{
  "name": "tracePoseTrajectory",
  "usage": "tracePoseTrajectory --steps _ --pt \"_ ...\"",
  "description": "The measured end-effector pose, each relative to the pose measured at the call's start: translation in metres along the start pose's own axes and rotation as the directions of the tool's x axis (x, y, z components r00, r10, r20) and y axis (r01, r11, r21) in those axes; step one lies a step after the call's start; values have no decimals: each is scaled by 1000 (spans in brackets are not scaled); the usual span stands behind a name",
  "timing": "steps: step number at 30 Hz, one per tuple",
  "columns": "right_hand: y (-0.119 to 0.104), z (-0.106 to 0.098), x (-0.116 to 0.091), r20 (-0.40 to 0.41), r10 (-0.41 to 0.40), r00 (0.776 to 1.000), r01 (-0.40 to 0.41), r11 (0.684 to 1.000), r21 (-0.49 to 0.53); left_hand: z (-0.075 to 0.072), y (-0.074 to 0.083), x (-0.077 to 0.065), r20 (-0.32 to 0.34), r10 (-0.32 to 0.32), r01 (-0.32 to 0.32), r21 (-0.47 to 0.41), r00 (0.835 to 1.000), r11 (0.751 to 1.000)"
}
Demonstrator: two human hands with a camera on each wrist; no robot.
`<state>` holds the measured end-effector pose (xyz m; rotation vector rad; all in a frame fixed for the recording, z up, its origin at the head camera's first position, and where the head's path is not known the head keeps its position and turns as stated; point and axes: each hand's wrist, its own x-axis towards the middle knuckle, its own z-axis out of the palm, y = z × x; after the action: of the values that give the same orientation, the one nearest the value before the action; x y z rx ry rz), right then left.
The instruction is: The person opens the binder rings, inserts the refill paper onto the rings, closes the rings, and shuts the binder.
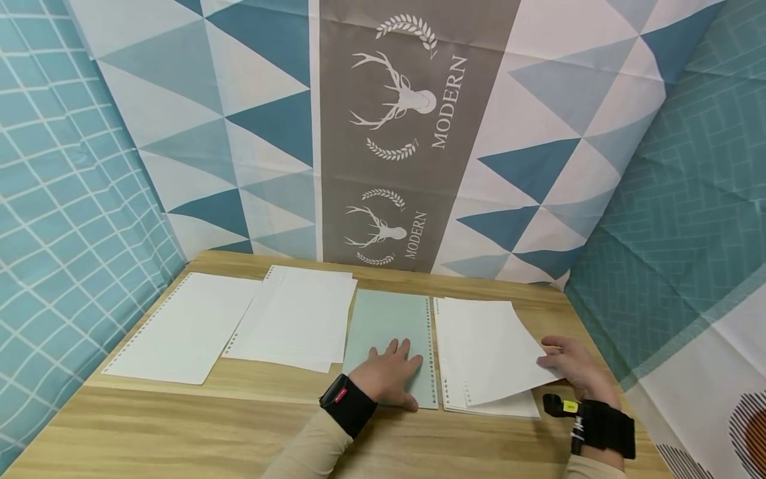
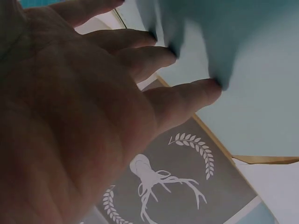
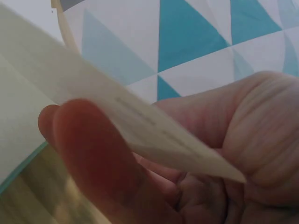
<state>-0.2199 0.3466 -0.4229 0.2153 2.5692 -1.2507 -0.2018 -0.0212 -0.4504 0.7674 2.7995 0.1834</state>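
Note:
My left hand rests with fingers spread on a pale green punched sheet lying on the table. In the left wrist view, its fingertips touch the green surface. My right hand pinches the right corner of a white loose-leaf sheet. That sheet is partly lifted and skewed above a stack of white punched paper. In the right wrist view the raised sheet passes between the thumb and the fingers. Faint printed lines show on it.
To the left lie overlapping white punched sheets and another white sheet. All rest on a wooden table. A patterned cloth hangs at the back, with blue tiled cloth on the left and teal cloth on the right.

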Motion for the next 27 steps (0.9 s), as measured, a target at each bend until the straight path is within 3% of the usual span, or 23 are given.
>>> tracePoseTrajectory --steps 5,15,27 --pt "4 3 4 -26 22 999 -21 999 30 4 -2 3 -9 2 -3 -20 1000 1000" --pt "-8 -3 -10 -15 -61 998 62 987 151 11 -3 10 -89 11 -8 34 996 999" --pt "-8 -3 -6 -49 -41 998 51 975 214 16 -2 12 -164 11 1 71 986 998"
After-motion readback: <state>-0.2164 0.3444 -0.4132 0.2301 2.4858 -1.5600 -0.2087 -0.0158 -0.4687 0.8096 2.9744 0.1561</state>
